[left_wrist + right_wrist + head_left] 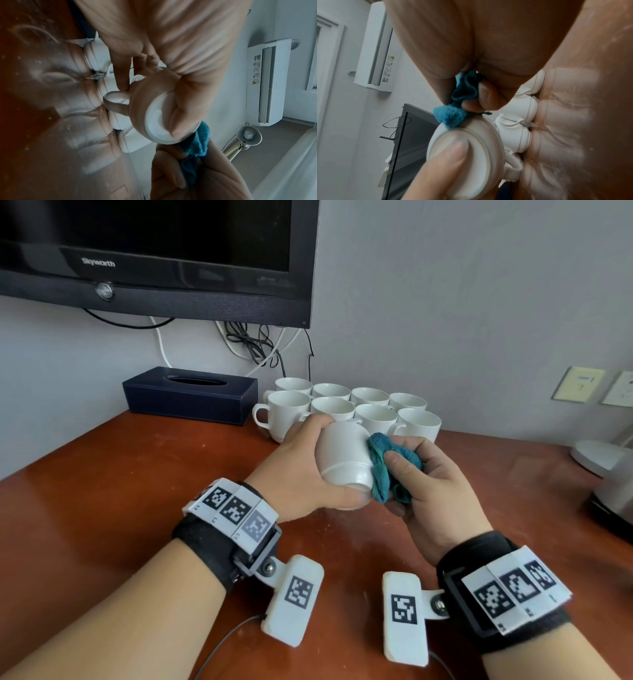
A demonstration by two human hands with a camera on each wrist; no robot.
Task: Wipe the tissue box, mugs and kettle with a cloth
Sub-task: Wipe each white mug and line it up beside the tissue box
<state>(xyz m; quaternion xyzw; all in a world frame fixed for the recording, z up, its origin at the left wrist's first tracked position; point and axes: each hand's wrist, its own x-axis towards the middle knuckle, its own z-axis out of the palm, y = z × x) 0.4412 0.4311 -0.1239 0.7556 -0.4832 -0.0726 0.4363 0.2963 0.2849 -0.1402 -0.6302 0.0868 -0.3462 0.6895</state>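
**Q:** What do your hands hold?

**A:** My left hand (301, 470) grips a white mug (344, 460) tipped on its side, foot toward me. The thumb presses the recessed base (157, 121); the other fingers wrap the far wall, one beside the handle (116, 102). My right hand (435, 491) has its fingers curled tight round a bunched teal cloth (383, 467), which touches the mug's right wall near the foot ring.

**Q:** Where does this sit relative to the edges?

**A:** Both hands are raised above the reddish-brown table (120, 491), roughly mid-depth. Bare wood lies to my left and toward me. The table's left edge runs diagonally from the wall toward the near left corner.

**Q:** What bounds the far side?

**A:** Eight white mugs (376, 412) stand upright in two rows of four, packed touching, just beyond my knuckles. To their left, near the wall, lies the dark blue tissue box (191, 397), close beside the nearest mug's handle. Above hangs a black television (154, 251) with cables (260, 347) dangling under it.

**Q:** And the right side?

**A:** The kettle (613, 494) stands at the picture's right border, only partly seen, well apart from my right hand, with open wood between. Wall plates (579, 383) sit on the wall above it.
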